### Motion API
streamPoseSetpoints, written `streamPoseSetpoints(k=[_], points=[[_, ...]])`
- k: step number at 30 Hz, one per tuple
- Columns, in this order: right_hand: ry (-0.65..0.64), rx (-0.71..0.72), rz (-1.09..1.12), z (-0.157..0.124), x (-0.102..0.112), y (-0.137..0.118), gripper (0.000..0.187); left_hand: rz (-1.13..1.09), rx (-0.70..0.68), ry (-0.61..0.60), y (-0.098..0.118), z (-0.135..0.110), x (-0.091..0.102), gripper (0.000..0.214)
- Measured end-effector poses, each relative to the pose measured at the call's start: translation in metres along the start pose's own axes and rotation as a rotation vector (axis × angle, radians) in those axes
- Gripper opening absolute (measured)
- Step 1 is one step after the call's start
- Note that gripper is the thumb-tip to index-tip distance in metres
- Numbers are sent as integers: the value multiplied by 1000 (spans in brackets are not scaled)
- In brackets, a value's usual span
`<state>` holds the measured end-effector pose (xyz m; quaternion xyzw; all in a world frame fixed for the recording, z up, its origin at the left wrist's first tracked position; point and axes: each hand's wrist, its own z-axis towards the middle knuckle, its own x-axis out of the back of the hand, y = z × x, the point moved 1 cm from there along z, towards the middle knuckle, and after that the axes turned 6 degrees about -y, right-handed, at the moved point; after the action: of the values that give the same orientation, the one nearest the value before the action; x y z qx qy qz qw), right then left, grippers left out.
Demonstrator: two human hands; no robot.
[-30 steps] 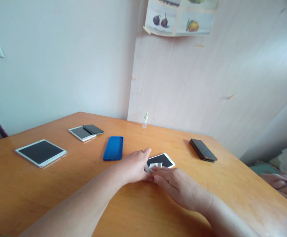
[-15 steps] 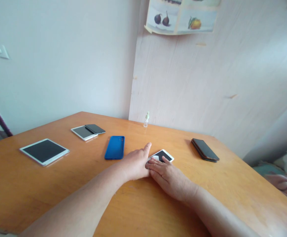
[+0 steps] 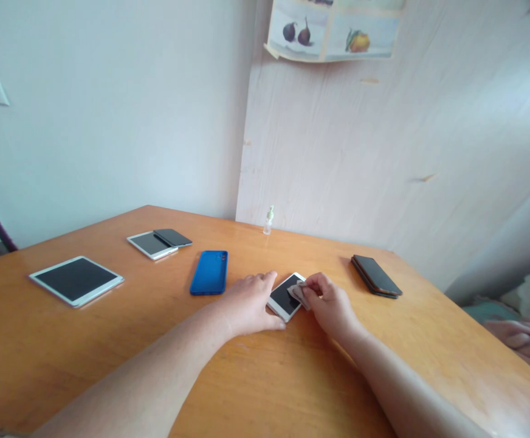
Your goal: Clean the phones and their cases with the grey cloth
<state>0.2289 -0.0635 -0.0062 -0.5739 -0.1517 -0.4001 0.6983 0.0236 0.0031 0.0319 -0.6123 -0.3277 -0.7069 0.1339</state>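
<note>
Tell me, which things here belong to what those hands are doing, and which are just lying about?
In hand:
pale cloth, pinched in the right hand
white-framed device, cloth over its screen, left hand at its edge

Lying about:
leftmost white tablet
white device with dark phone overlapping it
blue phone case
dark cased device
small bottle, perhaps related but untouched

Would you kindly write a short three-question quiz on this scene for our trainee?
1. True or false: the bottle stands upright near the far edge of the table.
2. What does the right hand hold? A) the blue case; B) a cloth; C) a tablet.
3. Short answer: what colour is the frame of the device beside the left hand?

Key: 1. True. 2. B. 3. White.
</note>
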Motion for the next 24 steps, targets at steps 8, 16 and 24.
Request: streamPoseSetpoints(k=[8,16,24], points=[[-206,330,-243,-20,-4,-41,35,40,-4,55,12,3,-6,60],[-272,137,-582,-13,16,-26,41,-15,0,68,11,5,-10,53],[-582,241,-349,-36,4,-57,48,-79,-1,67,4,6,-13,73]])
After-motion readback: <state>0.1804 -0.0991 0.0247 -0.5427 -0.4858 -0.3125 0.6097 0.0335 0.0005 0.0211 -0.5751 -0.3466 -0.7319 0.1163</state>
